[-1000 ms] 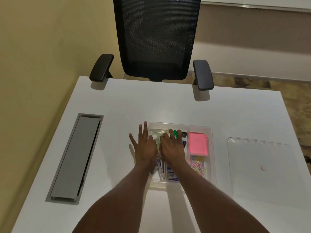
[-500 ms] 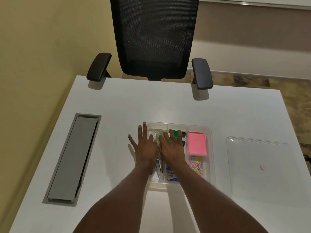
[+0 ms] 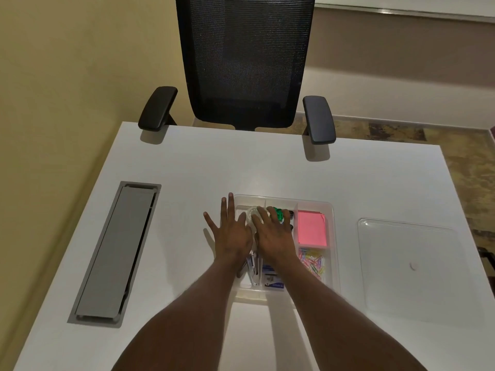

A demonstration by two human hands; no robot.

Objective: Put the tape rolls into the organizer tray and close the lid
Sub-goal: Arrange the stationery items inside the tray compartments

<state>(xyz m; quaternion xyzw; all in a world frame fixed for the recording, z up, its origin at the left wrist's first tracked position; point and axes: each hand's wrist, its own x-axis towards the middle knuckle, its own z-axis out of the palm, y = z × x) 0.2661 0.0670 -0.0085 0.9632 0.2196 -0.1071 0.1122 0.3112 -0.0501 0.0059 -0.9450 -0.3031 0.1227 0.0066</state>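
Observation:
A clear organizer tray (image 3: 331, 226) sits on the white desk in front of me. A clear tape roll (image 3: 251, 212) lies in its far-left compartment, partly under my fingers. My left hand (image 3: 232, 231) rests flat, fingers spread, over the tray's left edge and the desk. My right hand (image 3: 273, 232) lies flat over the tray's middle, fingertips on the tape roll and green clips (image 3: 278, 213). Neither hand grips anything. The clear lid (image 3: 409, 266) lies flat on the desk to the right of the tray, apart from it.
The tray also holds pink sticky notes (image 3: 312, 228), coloured paper clips (image 3: 313, 262) and a staples box (image 3: 272, 278). A grey cable hatch (image 3: 115, 253) is set into the desk at left. A black mesh chair (image 3: 243, 62) stands at the far edge.
Both hands have stayed almost still over the tray; the fingers shifted slightly on the tape roll. The view tilted a little.

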